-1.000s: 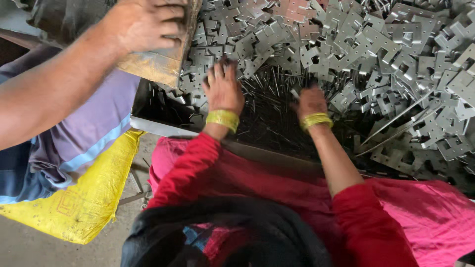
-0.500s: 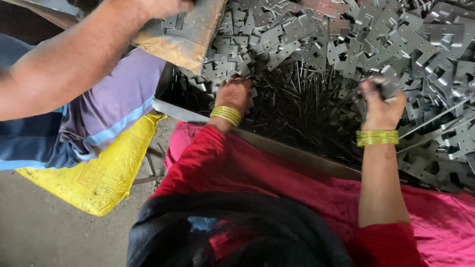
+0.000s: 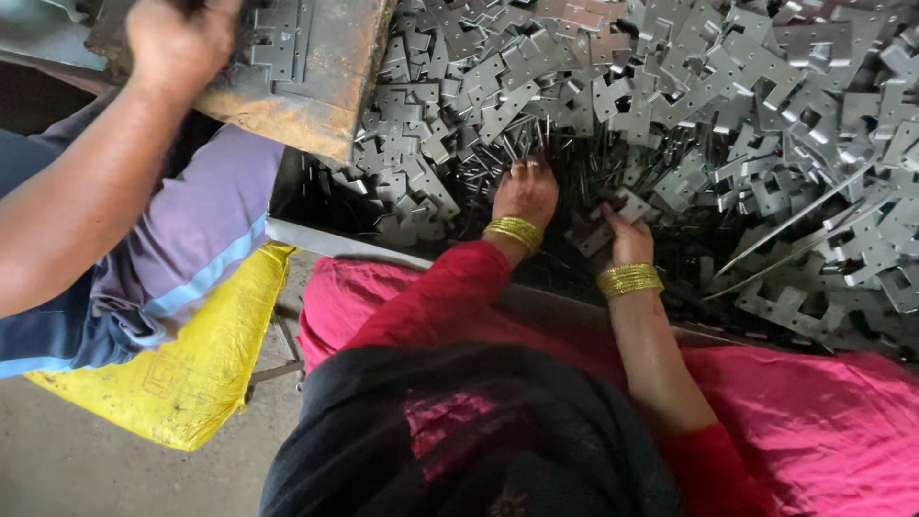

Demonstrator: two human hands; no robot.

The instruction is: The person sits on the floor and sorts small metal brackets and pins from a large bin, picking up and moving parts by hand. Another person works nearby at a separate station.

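At centre frame, the left hand [image 3: 525, 191] presses spread fingers into thin metal pins [image 3: 574, 168]; the right hand [image 3: 627, 239] grips a flat metal bracket [image 3: 613, 215].

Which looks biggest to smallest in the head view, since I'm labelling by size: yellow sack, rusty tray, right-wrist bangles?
1. Yellow sack
2. Rusty tray, partly cut off, so unsure against the sack
3. Right-wrist bangles, clearly smallest
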